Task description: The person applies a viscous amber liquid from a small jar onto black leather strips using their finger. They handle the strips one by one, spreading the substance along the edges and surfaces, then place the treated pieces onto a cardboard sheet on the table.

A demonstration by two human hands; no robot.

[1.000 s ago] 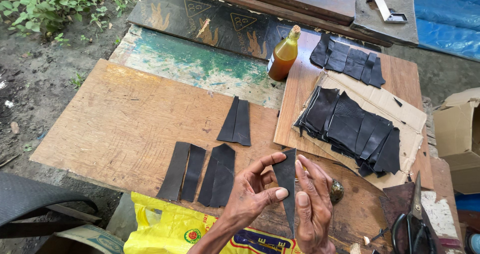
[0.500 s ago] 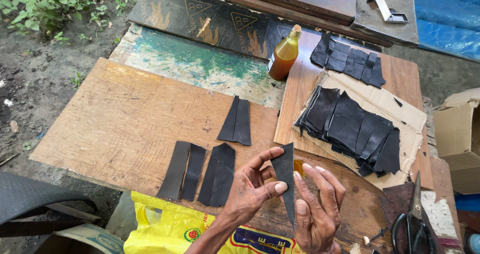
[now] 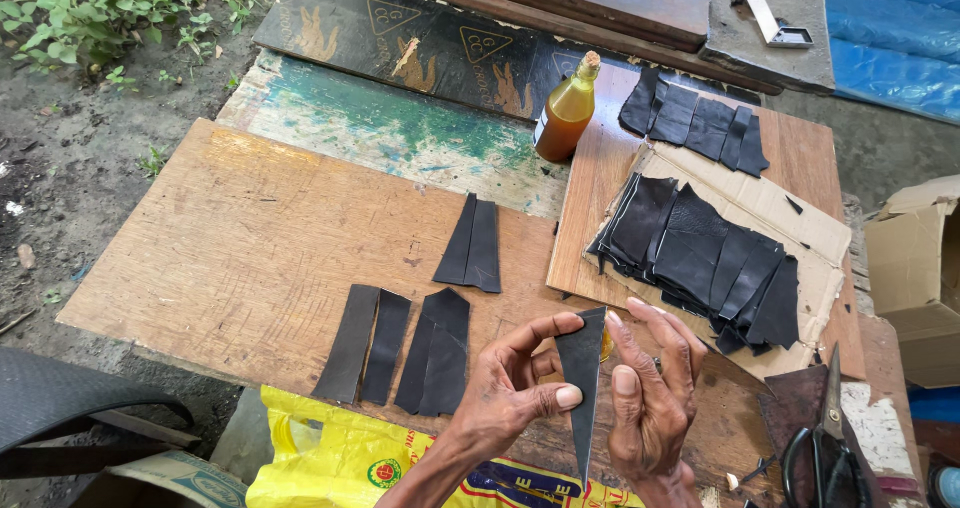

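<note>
My left hand (image 3: 508, 396) and my right hand (image 3: 650, 393) hold one narrow, pointed piece of black leather (image 3: 582, 383) upright between them, near the front of the wooden board (image 3: 240, 238). The left thumb and fingers pinch its left edge. The right fingers rest against its right edge. Three pairs of similar black pieces lie flat on the board: one (image 3: 472, 246) in the middle, one (image 3: 436, 352) just left of my hands, one (image 3: 366, 342) further left.
A heap of black leather pieces (image 3: 700, 258) lies on cardboard (image 3: 800, 218) at the right, with more pieces (image 3: 695, 123) behind. An amber bottle (image 3: 565, 116) stands upright at the back. Scissors (image 3: 825, 448) lie at the front right. A yellow bag (image 3: 330, 458) sits below the board.
The leather piece has been raised a little and turned upright between my hands. The right fingers have spread along its edge. The pieces on the board have not moved.
</note>
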